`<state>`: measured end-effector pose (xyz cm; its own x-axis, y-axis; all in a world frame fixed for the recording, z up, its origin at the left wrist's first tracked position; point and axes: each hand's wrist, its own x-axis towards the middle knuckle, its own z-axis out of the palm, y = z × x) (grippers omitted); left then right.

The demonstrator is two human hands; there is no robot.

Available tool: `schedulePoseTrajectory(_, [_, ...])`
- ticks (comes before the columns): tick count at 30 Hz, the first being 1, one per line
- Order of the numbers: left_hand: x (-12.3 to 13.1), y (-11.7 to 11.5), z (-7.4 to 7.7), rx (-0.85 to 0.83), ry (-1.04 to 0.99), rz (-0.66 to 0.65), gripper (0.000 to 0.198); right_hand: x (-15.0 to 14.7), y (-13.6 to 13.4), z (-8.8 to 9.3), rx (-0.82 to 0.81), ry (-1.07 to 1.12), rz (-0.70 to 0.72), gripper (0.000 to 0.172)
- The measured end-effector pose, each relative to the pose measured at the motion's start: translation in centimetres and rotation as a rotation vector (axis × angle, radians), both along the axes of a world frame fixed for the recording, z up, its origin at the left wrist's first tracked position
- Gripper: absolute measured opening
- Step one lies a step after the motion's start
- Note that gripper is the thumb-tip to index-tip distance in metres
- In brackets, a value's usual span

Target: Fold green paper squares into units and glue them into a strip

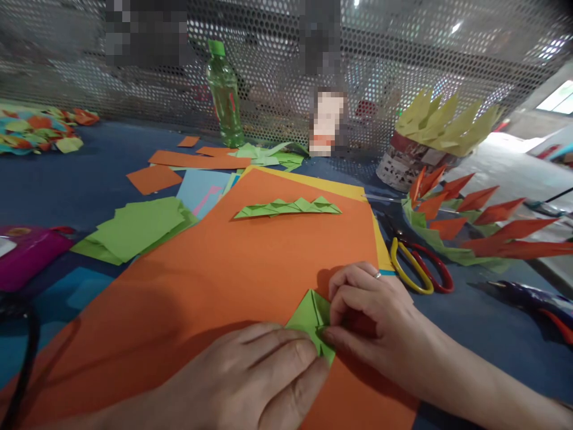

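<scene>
A small folded green paper piece [311, 319] lies on a large orange sheet [215, 286]. My left hand [255, 376] presses down on its lower edge with fingers held together. My right hand [367, 316], a ring on one finger, pinches the piece's right side with curled fingers. Farther up the orange sheet lies a row of joined green folded triangles [289, 207].
A stack of green paper squares [138, 227] lies at left, scissors with yellow and red handles [418, 266] at right. Orange and green folded spikes [474, 224], a container with yellow folded pieces [436, 134], a green bottle [224, 95] and a mesh wall [403, 54] stand behind.
</scene>
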<state>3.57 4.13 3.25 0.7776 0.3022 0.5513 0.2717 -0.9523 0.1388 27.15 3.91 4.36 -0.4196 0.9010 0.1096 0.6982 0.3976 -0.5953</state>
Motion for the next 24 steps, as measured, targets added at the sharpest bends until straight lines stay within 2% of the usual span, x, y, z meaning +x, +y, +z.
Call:
schedulePoseTrajectory(1, [-0.03, 0.18, 0.20, -0.013, 0.082, 0.003, 0.037, 0.03, -0.01, -0.04, 0.004, 0.000, 0.003, 0.017])
schedulePoseTrajectory(5, [0.15, 0.26, 0.37, -0.078, 0.200, 0.007, 0.036, 0.09, -0.15, -0.01, 0.007, -0.005, 0.000, 0.016])
schedulePoseTrajectory(14, [0.47, 0.26, 0.62, -0.180, 0.142, -0.015, 0.043, 0.05, -0.11, -0.05, 0.010, -0.004, 0.004, 0.017])
schedulePoseTrajectory(19, [0.27, 0.28, 0.46, -0.162, 0.225, -0.008, 0.036, 0.08, 0.01, -0.13, 0.028, 0.005, 0.009, 0.017])
schedulePoseTrajectory(24, [-0.03, 0.43, 0.11, -0.144, 0.250, -0.028, 0.038, 0.24, 0.12, -0.22, 0.044, 0.022, 0.024, 0.017])
